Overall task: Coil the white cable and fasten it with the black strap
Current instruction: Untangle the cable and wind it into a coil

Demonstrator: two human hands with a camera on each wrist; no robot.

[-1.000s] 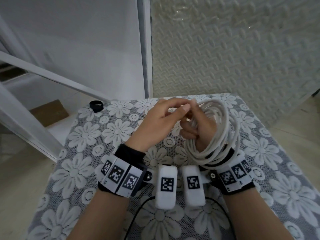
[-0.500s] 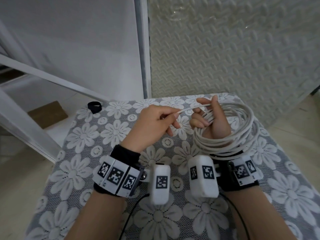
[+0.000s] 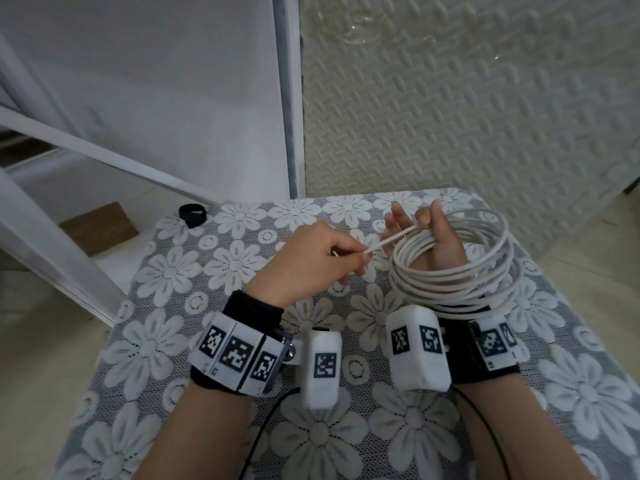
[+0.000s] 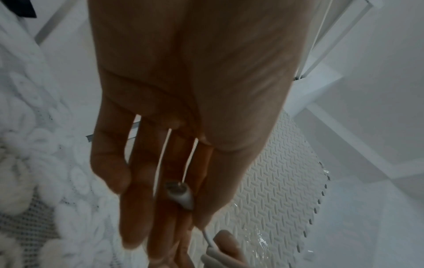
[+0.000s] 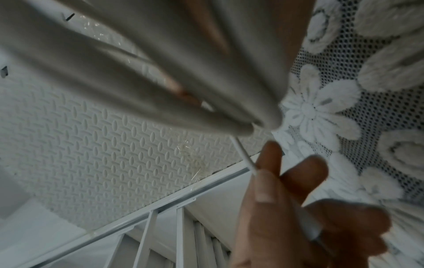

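The white cable [image 3: 453, 268] is looped round the right hand [image 3: 438, 242], whose fingers stand mostly straight, palm half hidden by coils. The left hand [image 3: 311, 259] pinches the cable's free end. The black strap [image 3: 192, 215] lies at the desk's [image 3: 166, 344] far left corner

Cable coil [image 3: 453, 271] looped round right hand [image 3: 440, 244], above table [image 3: 207, 341]. Left hand [image 3: 311, 261] just left of it, pinching cable end. Strap [image 3: 192, 214] at table's far-left corner, well apart.
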